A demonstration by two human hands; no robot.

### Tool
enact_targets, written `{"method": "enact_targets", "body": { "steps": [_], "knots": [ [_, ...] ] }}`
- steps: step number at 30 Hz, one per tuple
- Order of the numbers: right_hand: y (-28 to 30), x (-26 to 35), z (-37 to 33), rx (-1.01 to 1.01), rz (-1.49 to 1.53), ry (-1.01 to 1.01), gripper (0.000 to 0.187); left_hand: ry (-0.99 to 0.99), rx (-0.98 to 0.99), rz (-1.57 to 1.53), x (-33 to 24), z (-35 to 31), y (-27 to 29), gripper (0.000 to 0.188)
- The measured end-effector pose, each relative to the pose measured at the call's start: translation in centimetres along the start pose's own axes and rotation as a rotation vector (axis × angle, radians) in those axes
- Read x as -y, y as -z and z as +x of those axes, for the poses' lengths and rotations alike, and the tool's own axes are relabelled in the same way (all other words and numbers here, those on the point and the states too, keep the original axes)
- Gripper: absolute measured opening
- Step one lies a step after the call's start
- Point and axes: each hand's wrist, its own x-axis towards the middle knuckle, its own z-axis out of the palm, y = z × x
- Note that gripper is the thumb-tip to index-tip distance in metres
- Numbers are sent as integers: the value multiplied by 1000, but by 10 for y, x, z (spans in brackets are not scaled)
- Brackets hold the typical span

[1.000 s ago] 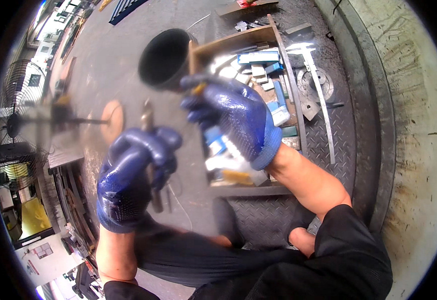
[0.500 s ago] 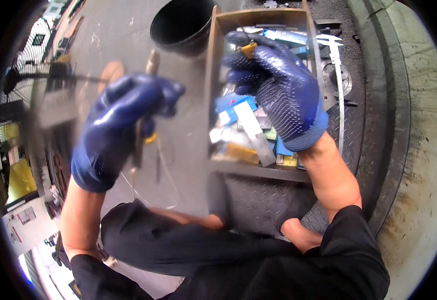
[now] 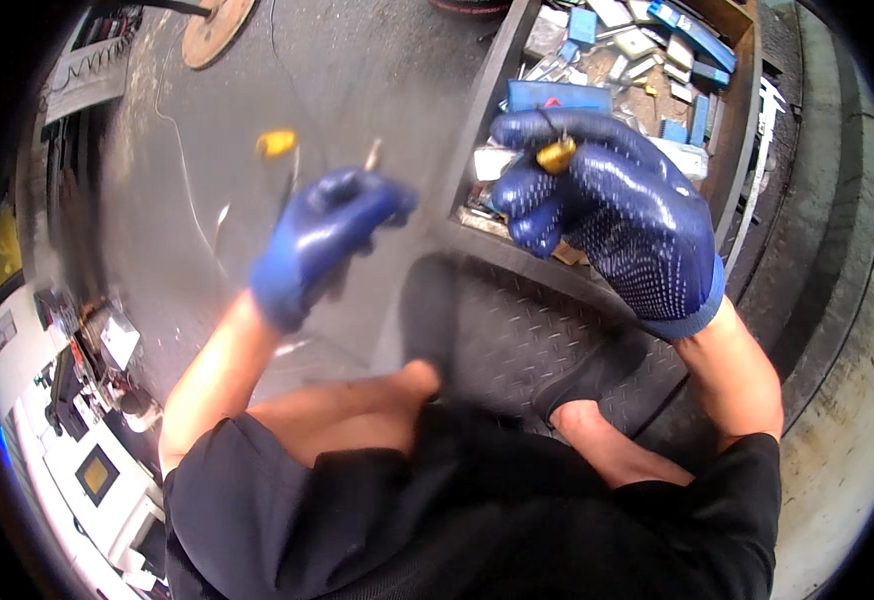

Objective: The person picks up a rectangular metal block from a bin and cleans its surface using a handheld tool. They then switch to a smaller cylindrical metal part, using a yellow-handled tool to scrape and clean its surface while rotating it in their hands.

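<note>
My left hand (image 3: 329, 235), in a blue coated glove, is closed round a slim rod-like tool (image 3: 373, 153). Only its pale brown tip shows past the fingers, smeared by motion. A blurred yellow piece (image 3: 277, 144) appears just beyond that hand; whether it joins something in the grip I cannot tell. My right hand (image 3: 617, 210), gloved alike, pinches a small yellow piece (image 3: 557, 156) with a thin dark pin or wire on it. This hand is above the near part of a wooden drawer-like box (image 3: 609, 284) filled with small blue and white cases.
A caliper (image 3: 754, 190) lies along the box's right side. Treaded metal plate (image 3: 502, 345) lies under my feet. At the upper left are a round brown disc (image 3: 219, 30) and a thin pale wire (image 3: 185, 165) on the grey floor. A concrete ledge (image 3: 857, 330) runs along the right.
The view has shifted, showing more of the box's contents. My left hand has turned with its tool and sits nearer my right hand. My right hand keeps its pinch on the yellow piece.
</note>
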Motion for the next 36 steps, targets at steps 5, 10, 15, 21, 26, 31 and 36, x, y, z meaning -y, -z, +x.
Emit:
{"method": "enact_targets", "body": {
  "steps": [5,10,15,21,26,31,36],
  "knots": [
    [-2,-11,-7,104,-4,-250,43,2,29,-64,33,2,-9,27],
    [-4,-6,-4,170,-99,-446,45,-23,-37,-43,35,-9,-2,45],
    [-5,0,8,301,-269,-533,44,-133,-84,-53,26,-30,18,28],
    [-24,-8,39,483,-403,-328,36,-279,-186,-329,38,-61,26,38],
    [-52,26,61,662,-605,-215,40,-402,-372,111,50,-68,-2,33],
    [12,-39,67,726,-312,-55,34,-64,-529,-48,44,-89,-47,32],
    [-10,-58,91,893,-22,-77,27,49,-585,-166,47,-88,-68,36]
  ]
}}
